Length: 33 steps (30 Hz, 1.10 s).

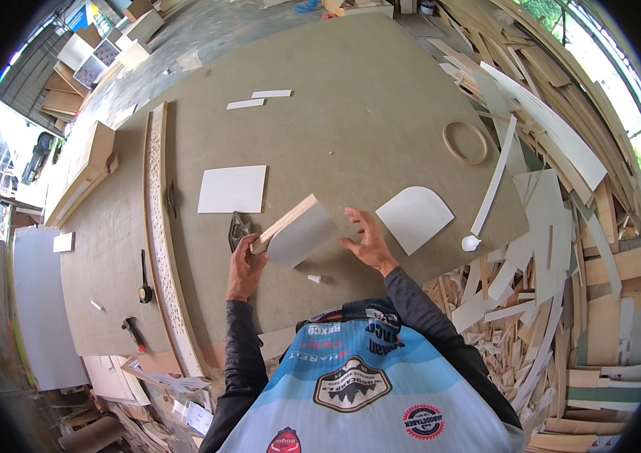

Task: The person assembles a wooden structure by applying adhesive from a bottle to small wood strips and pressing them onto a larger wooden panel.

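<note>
My left hand (245,268) grips a thick wooden panel (304,232) by its near left corner. The panel is tilted up off the table, with a pale grey face and a bare wood edge. My right hand (368,241) is open, fingers apart, just to the right of the panel and not touching it. Beyond my left hand lies a dark metal hand tool (239,231), partly covered by the fingers. A white rectangular sheet (232,189) rests behind it. To the right of my right hand lies a white sheet with a rounded end (415,219).
On the large greenish-brown table (320,83) are two white strips (260,98), a wooden ring (464,143) and a small white piece (314,278). A long wooden board (156,226) runs along the left, near a hammer (133,334). Stacked offcuts (547,90) crowd the right side.
</note>
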### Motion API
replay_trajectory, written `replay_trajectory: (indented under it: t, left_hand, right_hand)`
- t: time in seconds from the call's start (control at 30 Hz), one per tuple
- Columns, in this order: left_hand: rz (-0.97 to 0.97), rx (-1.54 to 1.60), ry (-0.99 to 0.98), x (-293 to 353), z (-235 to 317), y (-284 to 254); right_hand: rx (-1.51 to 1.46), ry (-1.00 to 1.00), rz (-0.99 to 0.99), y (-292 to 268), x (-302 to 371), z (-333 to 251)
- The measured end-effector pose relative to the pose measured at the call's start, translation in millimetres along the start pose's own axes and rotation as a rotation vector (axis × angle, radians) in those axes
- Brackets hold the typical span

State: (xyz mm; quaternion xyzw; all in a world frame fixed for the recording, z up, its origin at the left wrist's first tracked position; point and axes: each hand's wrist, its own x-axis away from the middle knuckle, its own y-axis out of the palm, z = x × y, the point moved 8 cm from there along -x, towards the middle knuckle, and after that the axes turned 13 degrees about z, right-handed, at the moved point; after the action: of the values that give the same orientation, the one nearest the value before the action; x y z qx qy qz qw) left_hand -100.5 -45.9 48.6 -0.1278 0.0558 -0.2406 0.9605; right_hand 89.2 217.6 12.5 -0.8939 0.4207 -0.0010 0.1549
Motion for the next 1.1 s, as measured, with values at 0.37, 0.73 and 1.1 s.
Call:
replay_trajectory:
  t: [0.37,0.73,1.1]
  left_hand:
    - [-0.15,-0.427,0.321,15.4,83.8,31.5]
    - [-0.177,-0.562,0.411,27.4,83.4,37.1]
    - [-0.012,-0.408,0.421,46.5,86.8,37.6]
  right_hand:
    - [0.083,-0.213,-0.213,46.5,28.4,6.4]
    - [-0.203,-0.192,-0.108,19.8,30.0,-44.5]
    - [-0.143,-0.232,0.112,-9.0,47.2,-64.5]
